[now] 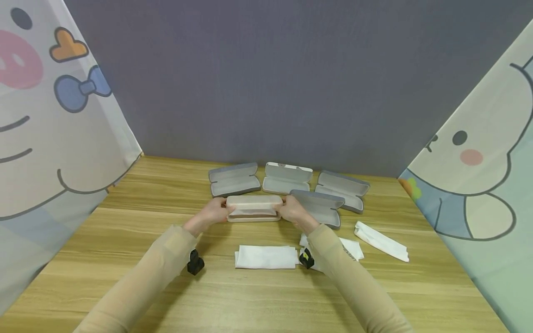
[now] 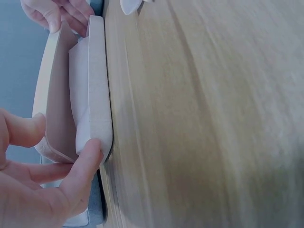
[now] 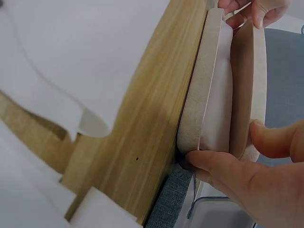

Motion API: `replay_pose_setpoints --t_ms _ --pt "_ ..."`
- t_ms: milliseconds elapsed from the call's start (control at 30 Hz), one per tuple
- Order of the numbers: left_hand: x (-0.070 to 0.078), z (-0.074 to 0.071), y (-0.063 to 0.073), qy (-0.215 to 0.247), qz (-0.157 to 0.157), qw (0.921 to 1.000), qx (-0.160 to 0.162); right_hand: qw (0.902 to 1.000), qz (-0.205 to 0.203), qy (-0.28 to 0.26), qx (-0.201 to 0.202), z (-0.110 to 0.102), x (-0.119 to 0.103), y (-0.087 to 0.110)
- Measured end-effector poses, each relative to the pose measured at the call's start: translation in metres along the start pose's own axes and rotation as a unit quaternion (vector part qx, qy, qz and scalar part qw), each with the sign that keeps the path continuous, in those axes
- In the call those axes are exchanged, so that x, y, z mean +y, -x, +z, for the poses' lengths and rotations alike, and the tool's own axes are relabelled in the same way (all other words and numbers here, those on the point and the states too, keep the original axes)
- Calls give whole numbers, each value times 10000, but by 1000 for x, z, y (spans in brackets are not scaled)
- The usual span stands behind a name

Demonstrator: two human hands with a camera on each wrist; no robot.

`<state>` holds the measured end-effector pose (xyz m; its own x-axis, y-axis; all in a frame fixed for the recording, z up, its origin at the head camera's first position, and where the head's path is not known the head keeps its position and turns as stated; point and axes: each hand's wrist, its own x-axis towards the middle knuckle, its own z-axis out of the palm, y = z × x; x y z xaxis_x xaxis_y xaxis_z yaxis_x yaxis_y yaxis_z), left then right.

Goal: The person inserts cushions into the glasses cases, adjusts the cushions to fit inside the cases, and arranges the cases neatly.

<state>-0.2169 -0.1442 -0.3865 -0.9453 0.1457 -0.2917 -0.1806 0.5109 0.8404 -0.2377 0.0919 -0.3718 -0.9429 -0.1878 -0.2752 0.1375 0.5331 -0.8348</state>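
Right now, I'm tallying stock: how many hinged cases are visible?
5: beige case held by left hand and right hand; left gray case, white-rimmed case, right gray case farther back; front gray case beside right hand.

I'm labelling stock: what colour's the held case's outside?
Pale beige; the case shows best in the right wrist view.

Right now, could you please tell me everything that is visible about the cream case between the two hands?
The cream case is long, with rounded corners and a leather-like surface. Its lid stands partly open above the base, showing a brownish lining and what looks like white cloth inside. It sits crosswise on the wooden table, in front of other open cases. The left hand holds one end, the right hand the other, thumbs at the lid, fingers at the base.
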Motion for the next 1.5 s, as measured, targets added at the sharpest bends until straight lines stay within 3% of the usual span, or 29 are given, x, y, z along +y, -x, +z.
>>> replay_pose_setpoints --t_ms 733,1000,1267,1500 --pt "-3 1 1 33 146 9999 48 9998 -190 -23 48 6 6 0" --pt "-5 6 4 -136 315 9987 385 9988 -236 318 281 11 7 2" --pt "-6 10 7 -535 271 9959 681 9966 -290 555 527 16 9 6" --pt "-8 13 8 -568 233 9947 822 9957 -260 582 670 20 13 4"
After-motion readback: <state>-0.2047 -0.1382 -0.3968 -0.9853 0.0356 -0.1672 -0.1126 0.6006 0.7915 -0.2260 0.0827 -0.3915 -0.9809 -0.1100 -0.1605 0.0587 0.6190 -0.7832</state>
